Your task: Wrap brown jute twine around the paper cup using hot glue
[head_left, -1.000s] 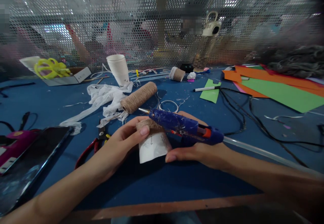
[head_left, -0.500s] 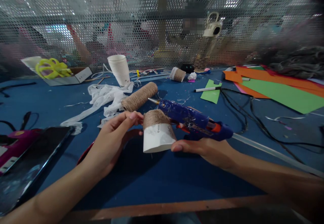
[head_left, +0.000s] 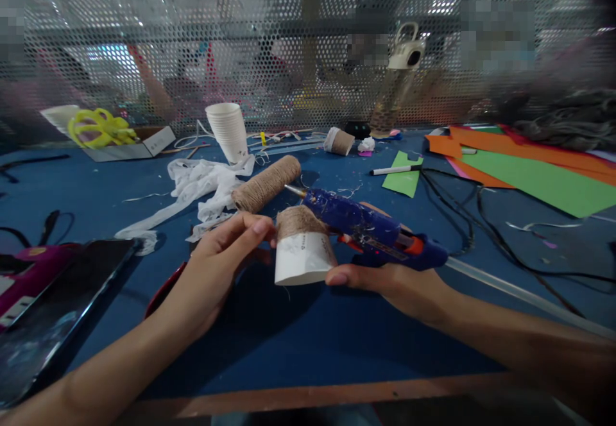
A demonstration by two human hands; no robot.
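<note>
A white paper cup (head_left: 305, 260) lies tilted in front of me, its narrower end wrapped in brown twine (head_left: 301, 222). My left hand (head_left: 231, 253) is closed at the cup's left side, thumb and forefinger pinched against the twine's edge; the strand between them is barely visible. A blue glue gun (head_left: 366, 227) is held in my right hand (head_left: 389, 281), whose thumb also presses the cup's right rim. The gun's metal nozzle points left, above the wrapped end, and a clear glue stick (head_left: 500, 281) sticks out of its back. Behind the cup lies a twine spool (head_left: 267, 184).
White crumpled strips (head_left: 206, 185) and stacked paper cups (head_left: 227, 132) stand beyond the spool. A phone (head_left: 72, 310) lies at left. Black cables (head_left: 505, 240), a marker (head_left: 394, 170) and coloured paper (head_left: 539, 172) are at right. A bottle (head_left: 394, 92) stands by the perforated screen.
The cup and glue gun have shifted slightly to the right. My left hand has moved a little with the cup, its fingers still pinched. Both hands keep their holds.
</note>
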